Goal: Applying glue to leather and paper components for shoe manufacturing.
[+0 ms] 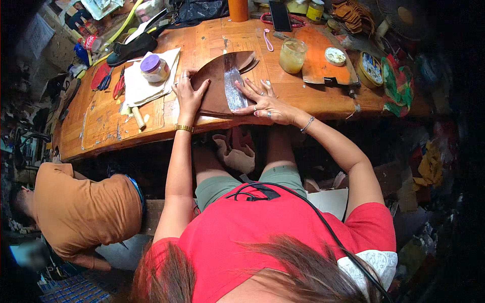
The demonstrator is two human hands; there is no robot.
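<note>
At the far left, below the desk (106, 132), another person in an orange-brown shirt (86, 209) bends low, well apart from the work. On the desk's left part lie red-handled scissors (118, 87) and a blue-handled tool (105, 82), then a black shoe (132, 49) near the back edge. Just to the right of those, a jar with a purple lid (153, 68) stands on a sheet of white paper (144, 83), and a short pale wooden stick (138, 117) lies near the front edge.

The left hand (188, 95) rests flat with fingers spread, released, pressing on the left edge of a brown leather piece (217, 86) that lies at the desk's front edge, about in the middle. A shiny wet strip of glue (234, 91) runs down the leather between the two hands. The right hand (264, 103) lies open too, palm down, fingertips touching the leather's right edge beside the shiny strip; neither hand grasps anything.

Farther right stands a glass jar of yellowish liquid (292, 55), next to an orange leather cut-out (319, 58) with a small round tin (335, 56) on it. A black phone (279, 15) lies at the back.
</note>
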